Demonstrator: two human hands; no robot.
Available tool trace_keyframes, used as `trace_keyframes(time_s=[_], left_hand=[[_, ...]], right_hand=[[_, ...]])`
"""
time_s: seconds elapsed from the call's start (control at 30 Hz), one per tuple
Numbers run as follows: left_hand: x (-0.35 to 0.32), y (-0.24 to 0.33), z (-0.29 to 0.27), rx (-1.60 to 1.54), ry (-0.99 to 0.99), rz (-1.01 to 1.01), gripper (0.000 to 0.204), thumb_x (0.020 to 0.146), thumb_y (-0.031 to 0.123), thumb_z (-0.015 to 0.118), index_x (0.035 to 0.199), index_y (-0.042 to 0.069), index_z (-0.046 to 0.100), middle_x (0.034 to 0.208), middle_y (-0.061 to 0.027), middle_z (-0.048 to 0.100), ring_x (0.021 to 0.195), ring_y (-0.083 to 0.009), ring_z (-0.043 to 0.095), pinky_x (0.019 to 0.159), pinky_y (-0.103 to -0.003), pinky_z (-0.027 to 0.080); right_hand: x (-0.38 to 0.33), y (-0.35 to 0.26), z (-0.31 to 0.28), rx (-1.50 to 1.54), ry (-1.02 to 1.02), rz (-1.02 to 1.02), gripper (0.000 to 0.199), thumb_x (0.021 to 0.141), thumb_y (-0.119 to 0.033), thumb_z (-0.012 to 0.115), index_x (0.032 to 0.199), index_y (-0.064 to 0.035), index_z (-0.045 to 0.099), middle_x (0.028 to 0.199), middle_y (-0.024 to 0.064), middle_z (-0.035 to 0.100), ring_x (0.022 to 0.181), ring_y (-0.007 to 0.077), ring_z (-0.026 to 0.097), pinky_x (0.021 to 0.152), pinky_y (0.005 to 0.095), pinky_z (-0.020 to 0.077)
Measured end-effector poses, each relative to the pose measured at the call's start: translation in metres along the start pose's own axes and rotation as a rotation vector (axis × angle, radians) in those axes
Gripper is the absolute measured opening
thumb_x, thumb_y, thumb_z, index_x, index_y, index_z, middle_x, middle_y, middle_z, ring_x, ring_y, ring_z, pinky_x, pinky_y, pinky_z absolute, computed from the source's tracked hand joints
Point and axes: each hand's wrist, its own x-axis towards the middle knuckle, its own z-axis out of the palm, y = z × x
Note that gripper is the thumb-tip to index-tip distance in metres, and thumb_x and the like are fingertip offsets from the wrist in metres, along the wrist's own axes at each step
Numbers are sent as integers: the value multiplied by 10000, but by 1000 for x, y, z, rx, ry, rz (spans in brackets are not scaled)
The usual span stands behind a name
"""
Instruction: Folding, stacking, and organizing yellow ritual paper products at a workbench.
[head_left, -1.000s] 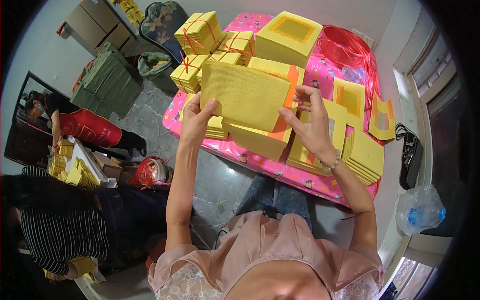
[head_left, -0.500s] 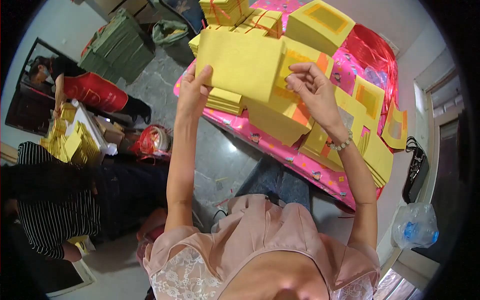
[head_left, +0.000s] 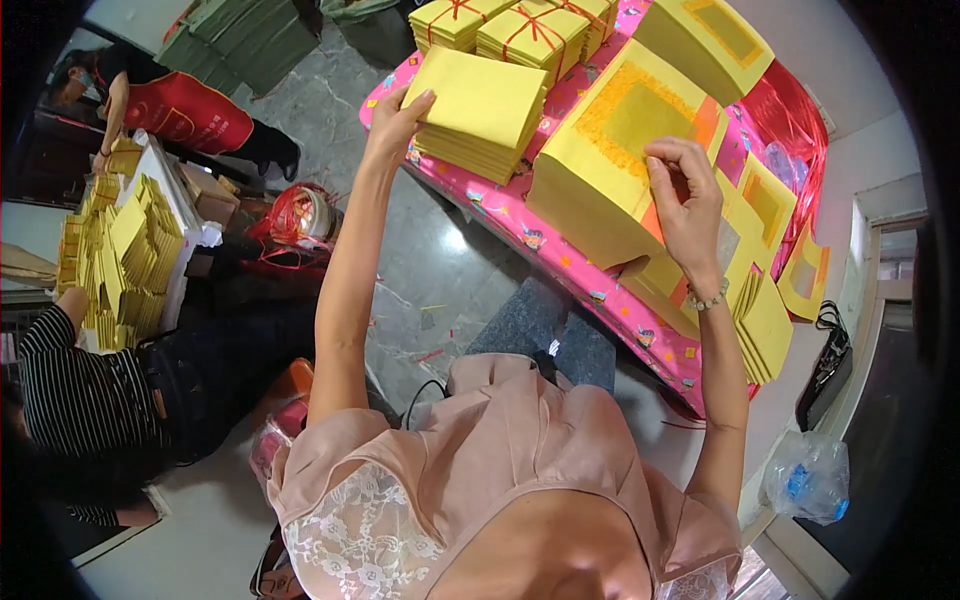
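Note:
My left hand point(head_left: 395, 122) grips the corner of a flat yellow paper envelope point(head_left: 478, 90), thumb on top, with the fingers partly hidden beneath. This envelope lies on a neat stack of similar envelopes point(head_left: 465, 152) at the left edge of the table. My right hand point(head_left: 687, 195), a bead bracelet on its wrist, is over a tall pile of yellow sheets point(head_left: 590, 190) whose top sheet has an orange patterned frame. Thumb and fingertips are pinched together above the right part of that sheet; whatever may be between them is too small to tell.
Bundles tied with red ribbon point(head_left: 535, 40) stand at the back of the pink patterned table point(head_left: 570, 275). More yellow stacks point(head_left: 755, 330) and red plastic strands point(head_left: 790, 120) lie right. At far left, two people work by a white table point(head_left: 185, 215) of envelopes.
My left hand has brought the envelope down and left onto the stack. My right hand has shifted right and slightly down, its fingers drawing together. The view has moved too.

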Motion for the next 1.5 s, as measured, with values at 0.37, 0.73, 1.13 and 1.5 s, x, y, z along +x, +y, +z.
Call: trace_keyframes(time_s=[0.37,0.73,1.13,1.5], left_hand=[[25,-63,-9,532,204,144,451,776,277,767,1108,-18,690,951,-174,728,873,-254,709,791,-367,537],[22,-57,-2,761,238,186,479,751,321,770,1106,6,702,982,-200,722,926,-319,702,848,-404,528],[46,-59,-6,455,55,12,422,793,230,786,1110,-33,697,926,-122,724,755,-192,702,658,-311,567],[48,-41,0,1093,183,108,535,695,407,783,1112,76,730,1015,-169,728,932,-306,706,848,-405,524]], right_hand=[[-2,-1,1,-10,20,24,82,931,-32,618,998,-2,656,1035,59,621,890,111,608,766,236,513],[-5,13,1,69,49,13,100,924,-35,626,1008,-8,672,1034,49,635,884,100,614,760,238,515],[-6,31,-5,36,31,-53,130,946,-37,604,1054,8,661,1092,38,630,959,97,611,844,231,500],[-4,28,-5,45,6,-74,136,950,-70,605,1056,-4,660,1055,41,637,947,110,631,857,249,517]])
